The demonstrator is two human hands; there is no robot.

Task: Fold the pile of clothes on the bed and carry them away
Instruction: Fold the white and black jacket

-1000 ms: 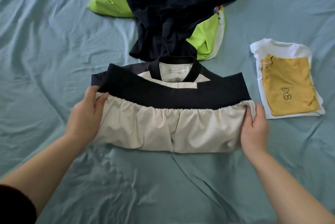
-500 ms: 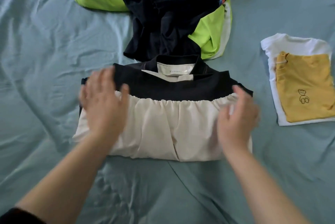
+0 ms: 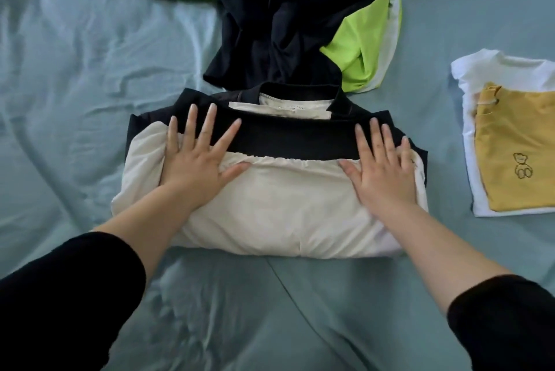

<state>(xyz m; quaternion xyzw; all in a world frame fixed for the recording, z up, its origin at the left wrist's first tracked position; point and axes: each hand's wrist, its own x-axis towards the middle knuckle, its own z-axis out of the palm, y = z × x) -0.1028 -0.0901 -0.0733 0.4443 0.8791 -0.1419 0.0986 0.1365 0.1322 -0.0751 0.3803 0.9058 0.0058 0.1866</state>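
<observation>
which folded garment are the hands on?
The cream-and-black garment in the middle: left hand and right hand both press flat on it. The yellow top, stacked on the white top to the right, is untouched.

Cream-and-black garment — yellow top, perhaps a bear outline.
</observation>
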